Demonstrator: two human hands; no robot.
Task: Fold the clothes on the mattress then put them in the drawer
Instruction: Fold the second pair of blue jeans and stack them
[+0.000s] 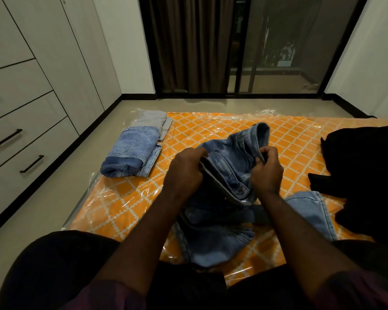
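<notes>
Where your jeans (231, 157) lie: bunched mid-mattress (126, 198), waistband lifted.
Left hand (185, 167): your fingers curl round the waistband's left edge.
Right hand (267, 171): you pinch the waistband's right side.
Folded pile (130, 153): blue on grey, mattress's far-left corner.
Black clothes (363, 164): heaped at your right.
Drawers (31, 139): closed, on your left.

A home bedroom: a plastic-wrapped orange mattress (188, 128) lies on the floor beside white built-in drawers (20, 135), with dark curtains (188, 41) over a sliding glass door (278, 52).
</notes>
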